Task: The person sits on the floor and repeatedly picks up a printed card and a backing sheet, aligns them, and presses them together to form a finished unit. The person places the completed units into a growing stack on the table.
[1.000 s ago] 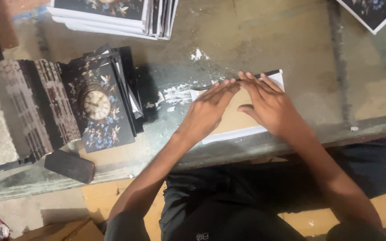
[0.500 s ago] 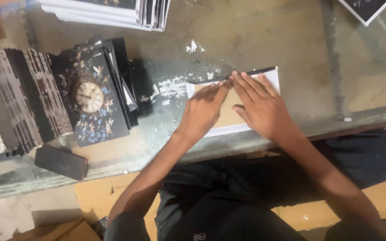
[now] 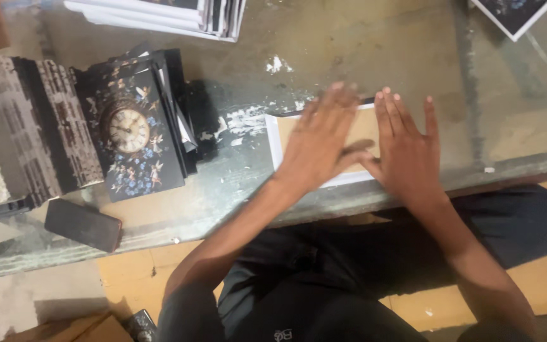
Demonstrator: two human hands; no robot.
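A flat tan board with a white border (image 3: 278,136) lies on the worn table (image 3: 349,50) near its front edge. My left hand (image 3: 319,142) lies flat on the board, fingers spread and pointing away from me. My right hand (image 3: 406,147) rests flat on the board's right part, fingers apart, its thumb touching my left hand. Neither hand grips anything. Most of the board is hidden under my hands.
A stack of dark printed covers with a clock picture (image 3: 131,130) sits at the left, beside dark patterned sheets (image 3: 30,126). A black phone (image 3: 82,225) lies near the front edge. More stacked sheets (image 3: 166,12) are at the back, and another print (image 3: 515,14) at the top right.
My hands have slid apart and flattened over the board, the left moving left and the right moving right. The board stays in place.
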